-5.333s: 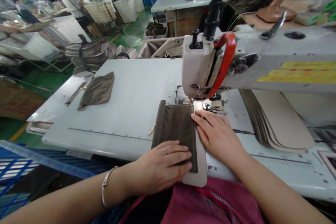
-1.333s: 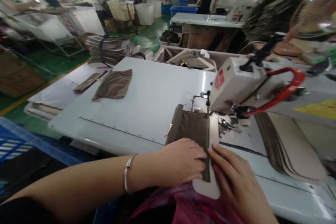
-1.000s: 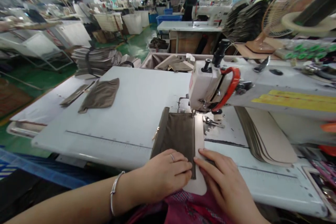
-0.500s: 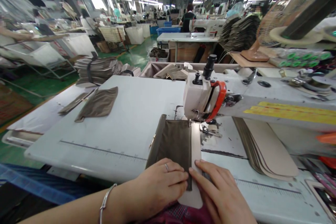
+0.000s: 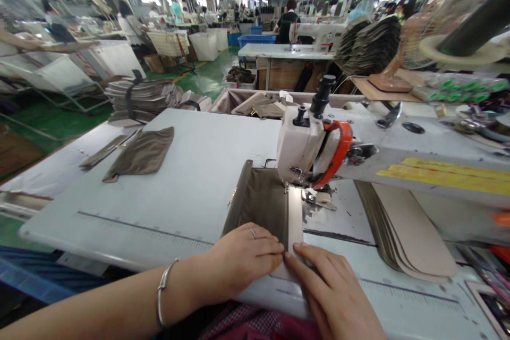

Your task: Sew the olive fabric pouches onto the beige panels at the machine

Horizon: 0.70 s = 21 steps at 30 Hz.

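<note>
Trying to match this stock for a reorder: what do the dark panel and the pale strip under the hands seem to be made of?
Dark panel: seemingly woven synthetic fabric, olive-brown with faint sheen; it lies limp and flat.
Pale strip: probably stiffer faux leather or board, matte beige; its edges are clean-cut, like the stacked pieces at right.

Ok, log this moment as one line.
left hand: pressing olive panel | right hand: pressing beige strip | seam edge: under sewing machine head
</note>
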Tool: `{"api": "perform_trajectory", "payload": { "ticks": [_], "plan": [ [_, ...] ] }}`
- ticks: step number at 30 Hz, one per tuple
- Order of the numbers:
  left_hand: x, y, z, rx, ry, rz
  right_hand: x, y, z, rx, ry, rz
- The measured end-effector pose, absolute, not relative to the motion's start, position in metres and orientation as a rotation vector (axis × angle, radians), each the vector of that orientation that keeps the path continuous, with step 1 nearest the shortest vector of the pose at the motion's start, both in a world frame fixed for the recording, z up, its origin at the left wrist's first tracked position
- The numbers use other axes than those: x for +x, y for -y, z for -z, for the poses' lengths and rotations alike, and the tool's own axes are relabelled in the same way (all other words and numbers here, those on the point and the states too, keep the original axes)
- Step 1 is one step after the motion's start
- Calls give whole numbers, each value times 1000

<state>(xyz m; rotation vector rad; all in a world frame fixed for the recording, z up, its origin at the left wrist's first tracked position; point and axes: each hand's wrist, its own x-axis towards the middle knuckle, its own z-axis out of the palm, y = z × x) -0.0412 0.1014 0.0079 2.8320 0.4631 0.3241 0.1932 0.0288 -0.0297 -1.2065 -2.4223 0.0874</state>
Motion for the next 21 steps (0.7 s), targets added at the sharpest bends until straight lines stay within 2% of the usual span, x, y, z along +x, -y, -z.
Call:
{"api": "perform_trajectory", "payload": {
  "ticks": [21],
  "plan": [
    [-24,-154,-4,2951,-506,-316,187,-61,22,-1372,2396,-131]
  ]
}}
